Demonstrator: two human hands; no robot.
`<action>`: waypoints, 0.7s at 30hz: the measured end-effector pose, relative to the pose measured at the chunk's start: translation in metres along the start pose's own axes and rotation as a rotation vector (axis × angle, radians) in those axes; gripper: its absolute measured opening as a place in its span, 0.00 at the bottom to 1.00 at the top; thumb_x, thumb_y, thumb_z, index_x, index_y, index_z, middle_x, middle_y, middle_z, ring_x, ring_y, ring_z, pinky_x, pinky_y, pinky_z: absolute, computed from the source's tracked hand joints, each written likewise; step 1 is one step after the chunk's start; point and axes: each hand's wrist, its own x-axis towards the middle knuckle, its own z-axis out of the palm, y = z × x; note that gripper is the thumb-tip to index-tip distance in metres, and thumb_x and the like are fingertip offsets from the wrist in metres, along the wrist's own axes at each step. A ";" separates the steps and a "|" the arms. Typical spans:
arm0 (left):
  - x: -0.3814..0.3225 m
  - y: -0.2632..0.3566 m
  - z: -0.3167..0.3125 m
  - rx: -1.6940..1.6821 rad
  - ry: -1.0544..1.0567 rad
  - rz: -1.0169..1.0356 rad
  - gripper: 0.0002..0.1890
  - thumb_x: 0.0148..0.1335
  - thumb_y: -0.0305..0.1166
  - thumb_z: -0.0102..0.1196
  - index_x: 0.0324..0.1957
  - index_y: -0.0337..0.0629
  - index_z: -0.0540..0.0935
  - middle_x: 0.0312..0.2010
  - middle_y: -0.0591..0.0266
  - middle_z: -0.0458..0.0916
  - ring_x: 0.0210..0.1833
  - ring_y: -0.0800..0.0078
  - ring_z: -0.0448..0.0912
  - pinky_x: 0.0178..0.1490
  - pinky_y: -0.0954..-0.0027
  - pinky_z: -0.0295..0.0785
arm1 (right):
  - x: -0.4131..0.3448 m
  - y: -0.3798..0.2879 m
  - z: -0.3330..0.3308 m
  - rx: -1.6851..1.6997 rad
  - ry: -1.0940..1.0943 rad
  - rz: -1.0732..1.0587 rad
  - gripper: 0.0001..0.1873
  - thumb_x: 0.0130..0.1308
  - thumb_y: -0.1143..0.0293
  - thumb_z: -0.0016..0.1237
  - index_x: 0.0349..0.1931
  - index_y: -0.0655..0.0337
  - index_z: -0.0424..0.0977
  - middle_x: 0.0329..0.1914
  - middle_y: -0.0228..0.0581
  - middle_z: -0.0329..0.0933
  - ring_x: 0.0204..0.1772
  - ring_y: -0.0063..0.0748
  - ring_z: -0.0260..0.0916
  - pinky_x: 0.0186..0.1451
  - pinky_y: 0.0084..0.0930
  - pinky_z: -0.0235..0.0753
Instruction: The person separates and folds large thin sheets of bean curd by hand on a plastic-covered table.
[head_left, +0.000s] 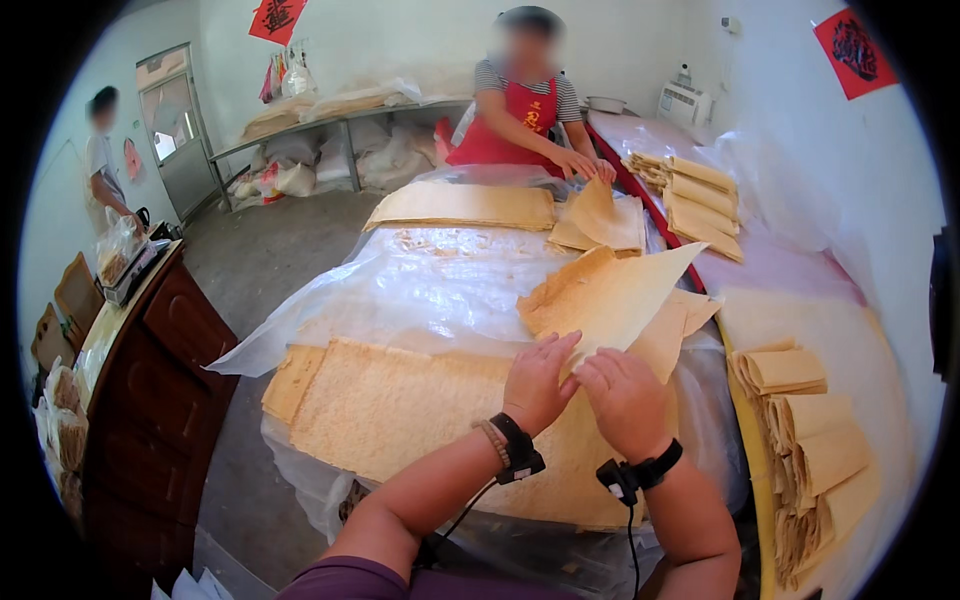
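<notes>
Both of my hands meet at the near edge of a thin tan sheet (622, 292), which rises and curls away from them over the table. My left hand (538, 381) pinches this edge, its fingers partly hidden by the sheet and my other hand. Close beside it, my right hand (624, 397) grips the same edge with bent fingers. Below both hands lies a wide stack of flat tan sheets (397, 405). Smaller, loose sheet pieces (667, 330) lie under the raised sheet at the right. Each wrist wears a black strapped device with a cable.
Clear plastic film (420, 292) covers the table's middle. Across it, a co-worker in a red apron (517, 120) handles a folded sheet (596, 214) beside another stack (465, 204). Folded bundles (825, 442) lie on the right-hand table. Another person (105, 165) stands left, by a wooden counter (157, 375).
</notes>
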 end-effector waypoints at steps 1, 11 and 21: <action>-0.001 0.001 0.002 0.021 -0.003 -0.003 0.30 0.56 0.30 0.63 0.63 0.45 0.73 0.57 0.53 0.80 0.62 0.54 0.75 0.64 0.54 0.67 | -0.003 -0.006 -0.001 0.016 -0.005 -0.004 0.10 0.59 0.74 0.49 0.42 0.59 0.77 0.45 0.39 0.80 0.52 0.42 0.77 0.55 0.36 0.77; -0.008 -0.013 -0.007 -0.126 0.176 -0.090 0.13 0.64 0.31 0.59 0.51 0.48 0.84 0.40 0.54 0.85 0.41 0.54 0.83 0.41 0.61 0.78 | -0.033 0.031 0.011 0.006 0.503 0.540 0.13 0.63 0.70 0.57 0.46 0.65 0.77 0.53 0.53 0.78 0.56 0.54 0.75 0.60 0.44 0.73; -0.012 -0.019 -0.010 -0.416 0.273 -0.094 0.13 0.70 0.33 0.56 0.54 0.46 0.83 0.44 0.57 0.85 0.44 0.70 0.82 0.46 0.70 0.77 | -0.146 0.233 0.101 1.543 0.013 1.466 0.17 0.70 0.54 0.52 0.46 0.58 0.75 0.25 0.32 0.77 0.18 0.25 0.66 0.16 0.24 0.61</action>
